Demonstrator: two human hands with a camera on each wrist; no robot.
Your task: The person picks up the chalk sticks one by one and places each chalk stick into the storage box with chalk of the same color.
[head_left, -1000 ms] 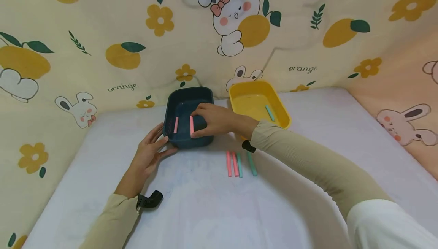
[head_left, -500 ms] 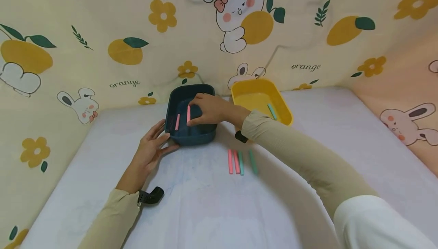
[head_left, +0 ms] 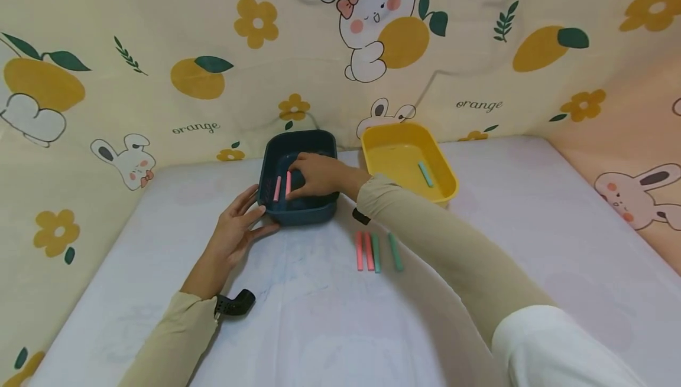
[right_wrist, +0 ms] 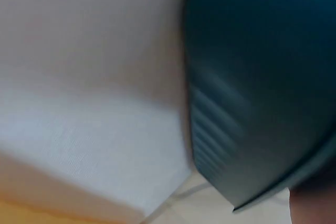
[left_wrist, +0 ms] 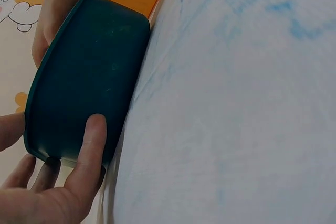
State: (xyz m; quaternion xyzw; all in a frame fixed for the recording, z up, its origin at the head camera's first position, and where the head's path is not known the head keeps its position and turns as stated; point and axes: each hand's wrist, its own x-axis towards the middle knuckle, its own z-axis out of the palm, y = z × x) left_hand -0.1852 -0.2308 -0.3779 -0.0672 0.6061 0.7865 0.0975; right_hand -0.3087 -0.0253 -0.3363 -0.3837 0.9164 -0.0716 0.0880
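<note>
My right hand point(head_left: 318, 175) reaches into the dark blue tub point(head_left: 303, 217) and pinches a pink chalk stick point(head_left: 288, 184) between thumb and fingers. Beside it inside the tub lies another pink chalk stick point(head_left: 277, 188), at the left. My left hand point(head_left: 236, 227) touches the tub's near left corner with fairly straight fingers; in the left wrist view one finger point(left_wrist: 94, 140) presses along its outer wall. In the right wrist view the tub's side point(right_wrist: 252, 87) fills much of the picture, and only a bit of the hand shows.
A yellow tub point(head_left: 391, 159) holding a green chalk stick point(head_left: 425, 174) stands right of the dark one. On the white table point(head_left: 319, 328) before them lie two pink chalk sticks point(head_left: 359, 251) and two green chalk sticks point(head_left: 396, 251). A printed cloth point(head_left: 213, 32) hangs behind.
My right hand has moved left and lower inside the dark tub, bringing its pink chalk stick close to the other one. The left hand keeps its place at the corner.
</note>
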